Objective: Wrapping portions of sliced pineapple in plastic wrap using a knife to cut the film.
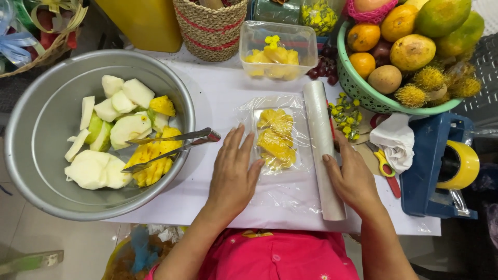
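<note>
left grip flat, open on film-blurred pineapple tray; right grip clasps wrap roll.

Yellow pineapple slices, clear film roll, grey metal bowl, green basket.
</note>
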